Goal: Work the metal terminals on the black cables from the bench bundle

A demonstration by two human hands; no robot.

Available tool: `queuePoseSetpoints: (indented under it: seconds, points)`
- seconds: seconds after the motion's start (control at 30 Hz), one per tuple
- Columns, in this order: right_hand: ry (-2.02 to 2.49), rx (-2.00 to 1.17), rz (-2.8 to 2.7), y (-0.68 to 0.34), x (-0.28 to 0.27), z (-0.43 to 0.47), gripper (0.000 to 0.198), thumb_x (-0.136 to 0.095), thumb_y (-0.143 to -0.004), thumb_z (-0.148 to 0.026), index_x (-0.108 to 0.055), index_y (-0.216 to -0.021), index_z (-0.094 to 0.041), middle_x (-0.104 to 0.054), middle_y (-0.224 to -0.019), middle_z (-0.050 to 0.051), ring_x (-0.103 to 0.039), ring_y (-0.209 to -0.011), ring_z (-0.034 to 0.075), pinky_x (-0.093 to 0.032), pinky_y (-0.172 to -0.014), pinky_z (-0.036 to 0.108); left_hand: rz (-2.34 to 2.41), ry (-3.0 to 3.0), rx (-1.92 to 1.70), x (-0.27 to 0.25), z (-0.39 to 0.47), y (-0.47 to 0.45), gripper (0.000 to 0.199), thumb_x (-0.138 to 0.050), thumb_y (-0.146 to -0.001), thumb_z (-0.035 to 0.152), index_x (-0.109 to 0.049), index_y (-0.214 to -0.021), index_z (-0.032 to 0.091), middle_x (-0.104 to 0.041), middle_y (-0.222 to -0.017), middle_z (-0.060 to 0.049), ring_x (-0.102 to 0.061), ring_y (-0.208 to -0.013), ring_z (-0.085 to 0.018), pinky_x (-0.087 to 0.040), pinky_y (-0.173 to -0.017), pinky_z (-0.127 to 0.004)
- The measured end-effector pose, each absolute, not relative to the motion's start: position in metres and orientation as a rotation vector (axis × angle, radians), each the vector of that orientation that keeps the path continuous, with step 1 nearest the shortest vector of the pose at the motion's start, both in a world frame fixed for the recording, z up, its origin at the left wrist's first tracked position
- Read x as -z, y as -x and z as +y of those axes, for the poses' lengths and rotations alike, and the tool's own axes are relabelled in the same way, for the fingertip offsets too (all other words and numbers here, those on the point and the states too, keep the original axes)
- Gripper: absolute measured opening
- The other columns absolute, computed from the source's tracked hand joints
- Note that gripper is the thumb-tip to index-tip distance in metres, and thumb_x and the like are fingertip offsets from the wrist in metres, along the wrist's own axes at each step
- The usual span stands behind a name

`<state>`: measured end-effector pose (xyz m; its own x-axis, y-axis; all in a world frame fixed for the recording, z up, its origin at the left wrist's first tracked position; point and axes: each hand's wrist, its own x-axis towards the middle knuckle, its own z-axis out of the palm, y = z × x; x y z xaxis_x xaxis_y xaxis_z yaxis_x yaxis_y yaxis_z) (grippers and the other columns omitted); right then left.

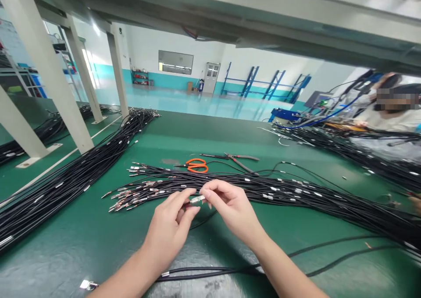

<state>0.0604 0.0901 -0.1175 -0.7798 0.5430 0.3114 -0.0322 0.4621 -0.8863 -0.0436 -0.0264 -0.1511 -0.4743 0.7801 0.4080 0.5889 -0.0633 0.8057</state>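
Observation:
Between my two hands is a small silver metal connector (198, 199). My left hand (171, 217) has thumb and fingers curled around its left end, where something dark red shows by the fingertips. My right hand (232, 206) pinches the connector's right end between thumb and forefinger. A thin black cable (205, 219) passes just below the hands; whether it joins the connector is hidden. Just beyond lies a bundle of black cables (279, 188) with white labels and bare, coppery ends at the left. Under my forearms run thicker black cables (204, 271), with a silver plug (88, 285) near my left forearm.
Orange-handled scissors (197, 165) and grey-handled pliers (241, 161) lie behind the bundle. More cables (98, 162) stretch along the left by white posts (116, 70). A beam (210, 13) crosses overhead. Another person (391, 109) is at the right, behind cables (355, 147).

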Motion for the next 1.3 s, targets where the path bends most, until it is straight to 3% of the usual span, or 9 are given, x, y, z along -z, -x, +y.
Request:
queuePoseSetpoints:
  seconds: [0.13, 0.27, 0.5, 0.67, 0.8, 0.93, 1.3]
  points:
    - [0.375, -1.335, -2.162, -0.0596, 0.1193, 0.0904, 0.017, -0.052, -0.083, -0.027, -0.060, -0.073, -0.017, -0.055, -0.065, 0.000, -0.050, -0.060, 0.011, -0.042, -0.058, 0.023, 1.954, -1.499, -1.734, 0.1483, -0.0268, 0.0401, 0.015, -0.049, -0.084, 0.022, -0.064, -0.087, 0.020, -0.064, -0.080, -0.002, -0.057, -0.071, -0.013, -0.042, -0.064, -0.020]
    - [0.297, -1.254, -2.212, -0.0589, 0.1203, 0.0882, 0.011, -0.053, -0.082, -0.024, -0.061, -0.078, -0.017, -0.060, -0.071, 0.001, -0.054, -0.066, 0.013, -0.044, -0.063, 0.024, 1.894, -1.414, -1.741, 0.1463, -0.0265, 0.0420, 0.014, -0.050, -0.083, 0.023, -0.064, -0.082, 0.019, -0.063, -0.075, -0.002, -0.057, -0.068, -0.013, -0.042, -0.063, -0.021]
    - [0.476, -1.021, -2.190, -0.0597, 0.1179, 0.0908, 0.025, -0.049, -0.083, -0.026, -0.052, -0.060, -0.017, -0.052, -0.058, -0.001, -0.047, -0.056, 0.011, -0.037, -0.055, 0.023, 1.896, -1.275, -1.579, 0.1437, -0.0256, 0.0487, 0.028, -0.045, -0.084, 0.029, -0.056, -0.061, 0.017, -0.051, -0.055, 0.000, -0.047, -0.054, -0.012, -0.036, -0.053, -0.022]
    - [0.553, -1.150, -2.170, -0.0607, 0.1148, 0.0917, 0.029, -0.050, -0.081, -0.031, -0.046, -0.056, -0.017, -0.043, -0.053, -0.004, -0.038, -0.051, 0.009, -0.032, -0.050, 0.022, 1.658, -1.087, -1.668, 0.1422, -0.0219, 0.0430, 0.020, -0.054, -0.077, 0.029, -0.061, -0.091, 0.016, -0.058, -0.075, -0.003, -0.050, -0.060, -0.012, -0.040, -0.054, -0.023]
    - [0.552, -1.277, -2.218, -0.0586, 0.1145, 0.0891, 0.029, -0.052, -0.079, -0.032, -0.046, -0.056, -0.017, -0.044, -0.052, -0.004, -0.037, -0.051, 0.009, -0.031, -0.050, 0.022, 1.665, -1.049, -1.625, 0.1416, -0.0197, 0.0403, 0.014, -0.057, -0.074, 0.028, -0.063, -0.075, 0.015, -0.056, -0.065, -0.001, -0.043, -0.052, -0.010, -0.034, -0.049, -0.021]
    - [0.579, -1.296, -2.279, -0.0569, 0.1155, 0.0903, 0.029, -0.050, -0.081, -0.032, -0.047, -0.056, -0.017, -0.044, -0.051, -0.004, -0.037, -0.050, 0.009, -0.030, -0.049, 0.022, 1.582, -0.986, -1.586, 0.1433, -0.0199, 0.0440, 0.020, -0.056, -0.077, 0.030, -0.059, -0.065, 0.014, -0.047, -0.053, 0.002, -0.035, -0.048, -0.008, -0.027, -0.047, -0.021]
    - [0.485, -1.315, -2.271, -0.0581, 0.1199, 0.0912, 0.030, -0.045, -0.084, -0.028, -0.044, -0.056, -0.017, -0.039, -0.051, -0.005, -0.035, -0.050, 0.008, -0.027, -0.049, 0.022, 1.359, -0.821, -1.606, 0.1448, -0.0192, 0.0444, 0.022, -0.059, -0.077, 0.030, -0.057, -0.064, 0.012, -0.047, -0.058, 0.002, -0.032, -0.049, -0.006, -0.024, -0.048, -0.020]
